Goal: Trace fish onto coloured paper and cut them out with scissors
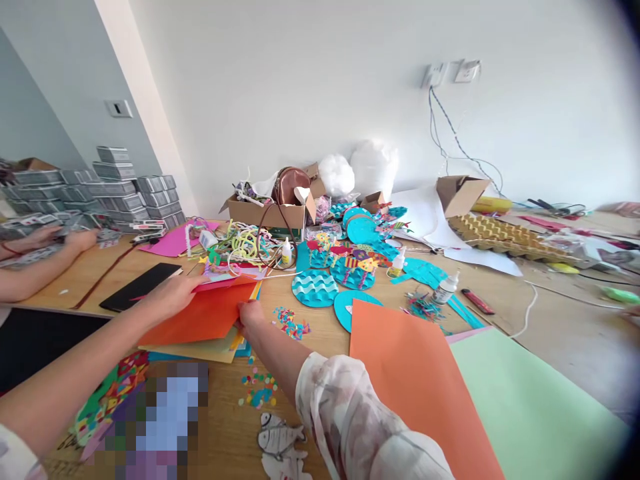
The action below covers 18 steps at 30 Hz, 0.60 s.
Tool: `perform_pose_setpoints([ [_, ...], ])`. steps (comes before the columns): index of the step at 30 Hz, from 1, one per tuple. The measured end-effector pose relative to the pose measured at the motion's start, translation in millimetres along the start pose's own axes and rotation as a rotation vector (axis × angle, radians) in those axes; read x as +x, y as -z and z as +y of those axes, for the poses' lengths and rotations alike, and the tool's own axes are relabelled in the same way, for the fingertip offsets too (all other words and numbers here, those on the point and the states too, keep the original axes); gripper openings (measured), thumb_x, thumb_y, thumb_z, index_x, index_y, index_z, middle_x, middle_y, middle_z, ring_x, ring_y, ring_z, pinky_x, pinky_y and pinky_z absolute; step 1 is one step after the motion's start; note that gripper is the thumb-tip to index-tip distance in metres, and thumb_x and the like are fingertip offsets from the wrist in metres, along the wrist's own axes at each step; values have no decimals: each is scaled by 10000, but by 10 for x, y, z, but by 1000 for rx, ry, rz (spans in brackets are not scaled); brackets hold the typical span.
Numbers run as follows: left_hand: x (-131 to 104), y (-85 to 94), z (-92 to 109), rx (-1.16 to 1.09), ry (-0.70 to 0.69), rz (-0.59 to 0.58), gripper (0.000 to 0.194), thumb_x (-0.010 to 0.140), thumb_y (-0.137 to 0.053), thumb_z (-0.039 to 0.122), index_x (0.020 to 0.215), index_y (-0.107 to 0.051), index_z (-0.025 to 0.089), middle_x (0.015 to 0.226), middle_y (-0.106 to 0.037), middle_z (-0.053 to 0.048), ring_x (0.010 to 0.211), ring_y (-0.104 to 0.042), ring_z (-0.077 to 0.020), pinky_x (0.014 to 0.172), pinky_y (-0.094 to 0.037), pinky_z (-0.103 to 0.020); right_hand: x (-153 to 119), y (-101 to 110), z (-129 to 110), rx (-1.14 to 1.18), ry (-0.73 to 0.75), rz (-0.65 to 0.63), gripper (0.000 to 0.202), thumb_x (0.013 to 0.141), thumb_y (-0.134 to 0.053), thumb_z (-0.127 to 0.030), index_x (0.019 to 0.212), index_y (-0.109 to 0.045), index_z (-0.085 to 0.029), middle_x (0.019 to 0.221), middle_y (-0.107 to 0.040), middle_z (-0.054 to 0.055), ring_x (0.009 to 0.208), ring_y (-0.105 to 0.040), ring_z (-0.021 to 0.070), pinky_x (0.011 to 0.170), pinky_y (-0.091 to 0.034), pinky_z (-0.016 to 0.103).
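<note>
My left hand is closed on the upper left part of an orange-red sheet, which lies over a stack of coloured paper. At the right side of that stack, my right hand grips the sheet's edge, its fingertips partly hidden. Yellow and blue sheets show beneath. Round confetti and small paper scraps lie beside my right forearm. A larger orange sheet and a pale green sheet rest to the right.
Blue decorated discs, glue bottles and a red cutter are on the table. A cardboard box stands behind. Another person's hands are at the far left, near stacked boxes. Paper fish lie in front.
</note>
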State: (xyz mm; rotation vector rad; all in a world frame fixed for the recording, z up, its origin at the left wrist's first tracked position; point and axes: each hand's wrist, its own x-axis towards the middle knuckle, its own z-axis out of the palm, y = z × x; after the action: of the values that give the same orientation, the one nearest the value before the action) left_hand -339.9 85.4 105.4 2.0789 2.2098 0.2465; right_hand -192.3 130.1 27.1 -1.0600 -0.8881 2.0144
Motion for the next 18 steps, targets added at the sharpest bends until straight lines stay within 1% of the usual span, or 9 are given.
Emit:
perform_pose_setpoints([
  [5, -141, -291, -35, -128, -57, -61, 379, 713, -457, 229, 1021, -672, 178, 1095, -669, -107, 1059, -577, -314, 945, -391, -408, -404, 160, -87, -90, -176, -81, 310, 884, -529, -302, 1156, -525, -153, 1132, -567, 78, 936, -590, 191, 778, -509, 390],
  [6, -178, -354, -56, -159, -65, -75, 369, 706, -478, 251, 1011, -675, 188, 1084, -675, -96, 1048, -583, -320, 945, -392, -416, -542, 231, -107, -115, -190, -93, 296, 884, -530, -280, 1150, -524, -150, 1082, -587, 69, 875, -605, 172, 734, -521, 358],
  [7, -214, -414, -83, -190, -71, -94, 354, 678, -516, 263, 980, -686, 194, 1063, -684, -95, 1030, -592, -333, 938, -398, -427, -699, 323, -136, -141, -193, -102, 332, 859, -549, -177, 1183, -484, -151, 969, -623, 56, 771, -622, 141, 663, -517, 304],
  [10, -298, -537, -163, -284, -85, -151, 362, 540, -650, 230, 895, -714, 199, 1039, -693, -110, 1025, -589, -373, 931, -408, -443, -1237, 753, -312, -224, -176, -144, 451, 703, -615, -10, 1117, -523, -162, 760, -633, -8, 601, -604, 111, 544, -475, 231],
  [12, -317, -540, -139, -329, -83, -186, 452, 432, -715, 167, 883, -723, 201, 1044, -691, -119, 1030, -582, -392, 930, -415, -438, -1609, 1163, -498, -362, -64, -192, 384, 664, -604, -13, 1011, -576, -176, 825, -635, -6, 660, -613, 111, 543, -458, 210],
  [14, -317, -467, 37, -372, -87, -218, 522, 386, -757, 158, 906, -723, 204, 1065, -683, -121, 1050, -569, -397, 942, -408, -436, -1953, 1640, -685, -573, 69, -62, 247, 700, -547, -79, 919, -600, -181, 898, -639, 11, 724, -620, 112, 573, -448, 208],
  [15, -320, -408, 198, -404, -98, -221, 508, 433, -766, 213, 938, -715, 216, 1109, -667, -105, 1099, -544, -377, 973, -380, -424, -2110, 1887, -758, -679, 110, 35, 200, 725, -514, -114, 894, -600, -179, 930, -639, 25, 757, -622, 123, 595, -451, 220],
  [16, -330, -344, 407, -492, -113, -247, 491, 513, -758, 270, 998, -697, 230, 1172, -636, -87, 1149, -513, -348, 1004, -347, -406, -2256, 2132, -807, -777, 125, 158, 193, 736, -491, -136, 891, -597, -180, 939, -639, 36, 773, -623, 137, 607, -452, 235],
  [18, -389, -236, 933, -733, -86, -389, 479, 574, -750, 312, 1044, -674, 261, 1162, -643, -65, 1120, -546, -307, 953, -409, -362, -2515, 2582, -828, -960, 137, 414, 207, 739, -468, -164, 901, -596, -182, 958, -646, 56, 795, -619, 165, 626, -451, 263],
])
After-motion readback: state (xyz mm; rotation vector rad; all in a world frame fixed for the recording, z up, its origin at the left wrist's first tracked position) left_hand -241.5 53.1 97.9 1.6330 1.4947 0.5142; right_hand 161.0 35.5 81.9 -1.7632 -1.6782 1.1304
